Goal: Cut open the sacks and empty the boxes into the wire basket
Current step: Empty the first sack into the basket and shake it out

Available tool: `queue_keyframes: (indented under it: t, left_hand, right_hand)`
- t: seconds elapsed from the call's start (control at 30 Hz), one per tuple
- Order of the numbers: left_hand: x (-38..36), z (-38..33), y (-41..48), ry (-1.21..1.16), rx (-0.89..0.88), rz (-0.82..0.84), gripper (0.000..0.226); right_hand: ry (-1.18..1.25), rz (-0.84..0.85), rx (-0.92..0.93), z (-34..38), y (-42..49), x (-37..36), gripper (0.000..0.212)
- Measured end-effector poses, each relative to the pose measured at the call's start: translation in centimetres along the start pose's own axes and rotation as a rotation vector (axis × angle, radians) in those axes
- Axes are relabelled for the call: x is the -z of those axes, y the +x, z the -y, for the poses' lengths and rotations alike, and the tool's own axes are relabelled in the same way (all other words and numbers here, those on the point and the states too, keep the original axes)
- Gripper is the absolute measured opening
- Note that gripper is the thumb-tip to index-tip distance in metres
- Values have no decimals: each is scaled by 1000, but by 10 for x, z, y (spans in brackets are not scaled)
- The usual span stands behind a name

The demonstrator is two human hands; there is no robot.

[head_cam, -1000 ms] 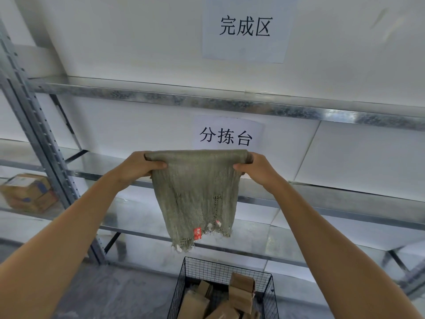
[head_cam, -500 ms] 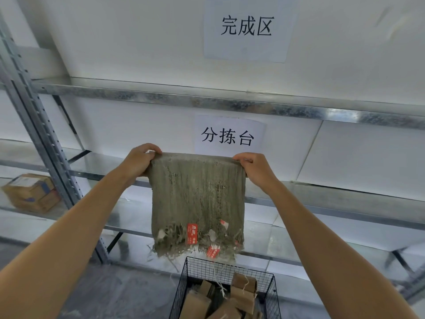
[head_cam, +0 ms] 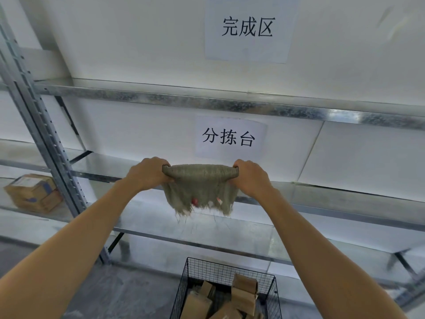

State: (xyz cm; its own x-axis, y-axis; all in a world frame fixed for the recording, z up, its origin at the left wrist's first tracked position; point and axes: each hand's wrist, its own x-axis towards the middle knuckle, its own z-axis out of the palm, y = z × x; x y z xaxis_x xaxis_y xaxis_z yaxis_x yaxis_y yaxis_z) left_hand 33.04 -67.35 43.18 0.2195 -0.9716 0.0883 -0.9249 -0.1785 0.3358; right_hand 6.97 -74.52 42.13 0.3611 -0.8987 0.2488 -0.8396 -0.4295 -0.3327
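**Head view, storage bay.** White wall [head_cam: 138, 42] fills the far side w/ two paper signs: upper sign [head_cam: 247, 28] high at ctr-right, lower sign [head_cam: 230, 139] just above the hands. Metal rack [head_cam: 207, 103] spans the frame in front of the wall, w/ a perforated upright at left & shelves running left to right. Grey floor [head_cam: 138, 295] is near, lower left.

Wire basket [head_cam: 230, 270] stands on the floor at bottom ctr-right. Several cardboard boxes [head_cam: 243, 293] lie inside it, jumbled & tilted. Carton [head_cam: 34, 192] sits on a rack shelf at far left, well apart from the basket.

Sack [head_cam: 200, 180], olive woven cloth, is held in the air at frame ctr, higher than the basket & not touching it. Its top is bunched into a horizontal roll btwn the two hands. The rest hangs short w/ a frayed lower edge & loose threads.

Left hand [head_cam: 147, 174]: fingers curled round the left end of the roll, clamped on the sack. Right hand [head_cam: 251, 178]: same grip on the right end. Both forearms are bare & reach in from the near corners.

Red tags [head_cam: 195, 201]: small, at the frayed edge, print unreadable.
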Motion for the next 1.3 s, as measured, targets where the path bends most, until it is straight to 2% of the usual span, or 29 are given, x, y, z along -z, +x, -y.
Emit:
queue_keyframes:
  t: [0.07,0.13,0.23,0.3,0.37,0.43,0.57,0.63,0.7,0.77,0.9,1.0,1.07,1.1,1.13,1.17,1.23,1.27,1.3]
  left_hand:
    - [2,3,-1,-10,24,-25,7]
    - [3,8,-1,-90,38,-5,14]
    - [6,21,-1,-294,47,76,25]
    - [10,26,-3,-446,77,138,37]
    - [13,28,-6,-527,118,159,44]
    - [13,29,-7,-587,156,137,41]
    - [12,25,-12,-718,158,-7,44]
    - [11,18,-14,-720,193,-121,47]
    - [12,13,-15,-685,227,-209,47]
    - [10,13,-16,-678,224,-227,38]
    - [10,12,-24,-559,178,-177,5]
    - [12,7,-31,-595,163,-119,18]
    - [14,3,-38,-662,179,-57,10]
    - [14,2,-42,-685,189,-10,14]
    - [15,2,-46,-684,195,45,27]
    - [15,2,-50,-664,196,95,41]
    - [16,0,-59,-571,169,159,61]
    - [15,-1,-63,-517,147,179,67]
    - [13,-2,-68,-464,129,186,71]
  right_hand:
    - [22,18,-14,-1,1,2,15]
    - [94,65,-14,-3,2,6,10]
    - [331,97,-4,-9,5,12,5]
    - [442,98,-38,-14,6,11,12]
    - [489,76,-62,-18,8,5,30]
    - [531,65,-87,-18,10,0,38]
    - [692,34,-169,-15,6,1,20]
    - [739,-26,-192,-11,4,-2,23]
    - [741,-69,-182,-9,3,-5,32]
    - [664,-73,-113,-7,2,-7,40]
    - [570,-71,22,-2,2,-2,28]
    - [570,-49,7,-1,0,3,32]
    - [611,39,4,-2,-2,5,31]
    - [617,106,10,-2,-3,5,29]
    - [625,175,19,0,-5,5,34]
    - [610,241,28,2,-8,5,47]
    - [444,315,46,4,-9,3,91]
    - [339,336,58,4,-10,0,103]
    - [252,348,75,3,-11,-3,104]
